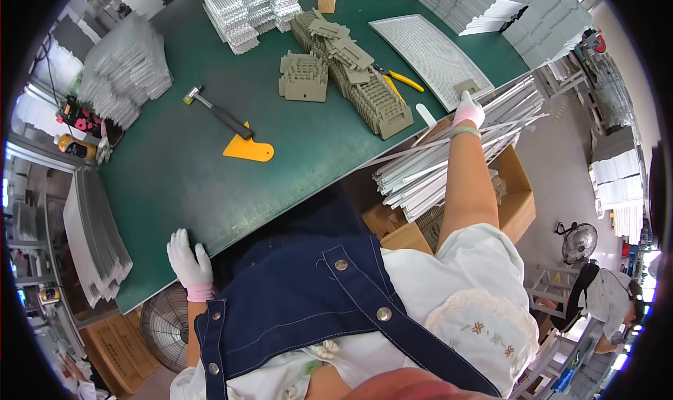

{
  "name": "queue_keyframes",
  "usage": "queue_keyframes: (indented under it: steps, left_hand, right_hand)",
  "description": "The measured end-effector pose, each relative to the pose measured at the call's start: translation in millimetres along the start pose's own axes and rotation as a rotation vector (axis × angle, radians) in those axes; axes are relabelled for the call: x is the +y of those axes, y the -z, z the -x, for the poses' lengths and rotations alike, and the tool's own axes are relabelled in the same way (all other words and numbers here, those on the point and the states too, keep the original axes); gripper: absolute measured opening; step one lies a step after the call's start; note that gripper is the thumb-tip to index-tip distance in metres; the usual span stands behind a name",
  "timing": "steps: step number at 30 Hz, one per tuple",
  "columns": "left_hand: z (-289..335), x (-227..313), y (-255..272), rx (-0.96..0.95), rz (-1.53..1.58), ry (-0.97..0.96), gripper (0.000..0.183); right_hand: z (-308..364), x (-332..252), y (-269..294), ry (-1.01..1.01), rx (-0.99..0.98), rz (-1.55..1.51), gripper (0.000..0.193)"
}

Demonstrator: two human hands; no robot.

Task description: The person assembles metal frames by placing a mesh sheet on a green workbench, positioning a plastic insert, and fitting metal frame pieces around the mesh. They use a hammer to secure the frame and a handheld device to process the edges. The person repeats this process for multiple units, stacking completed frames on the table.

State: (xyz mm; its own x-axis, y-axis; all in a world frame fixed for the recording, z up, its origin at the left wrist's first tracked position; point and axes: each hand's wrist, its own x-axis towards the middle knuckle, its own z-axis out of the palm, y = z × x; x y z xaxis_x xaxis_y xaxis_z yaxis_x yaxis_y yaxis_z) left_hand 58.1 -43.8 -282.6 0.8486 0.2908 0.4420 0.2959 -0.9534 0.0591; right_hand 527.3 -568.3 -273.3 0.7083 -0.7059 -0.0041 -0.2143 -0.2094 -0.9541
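Gloved right hand (468,111) placed at the corner of a mesh panel (431,57), upper right, gloved left hand (190,263) placed at the green table (175,197) edge, lower left, hammer (223,115) laid touching yellow scraper (254,150), left of centre

On the table (210,204), the hammer (224,117) lies left of the brackets (304,79), its handle over the scraper (250,149). Right of the brackets lies the panel (427,53), pliers (406,81) between. Strips (420,179) lie over the box (517,186), near right.

No letters, numbers or signs can be read here
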Motion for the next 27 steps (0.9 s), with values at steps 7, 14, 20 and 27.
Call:
queue_keyframes:
  steps: [7,14,20,27]
  left_hand:
    - [-7,8,-1,0.008,-0.005,-0.003,0.041]
    - [-7,11,-2,0.026,-0.018,-0.025,0.038]
    - [-3,4,-4,-0.004,-0.028,-0.062,0.039]
    - [-2,3,-1,-0.01,-0.047,-0.057,0.039]
  right_hand:
    - [6,14,7,0.123,-0.056,0.06,0.034]
    - [18,5,-5,0.3,0.153,0.401,0.041]
    - [18,25,-14,0.289,0.187,0.293,0.041]
    - [19,30,-13,0.304,0.161,0.22,0.037]
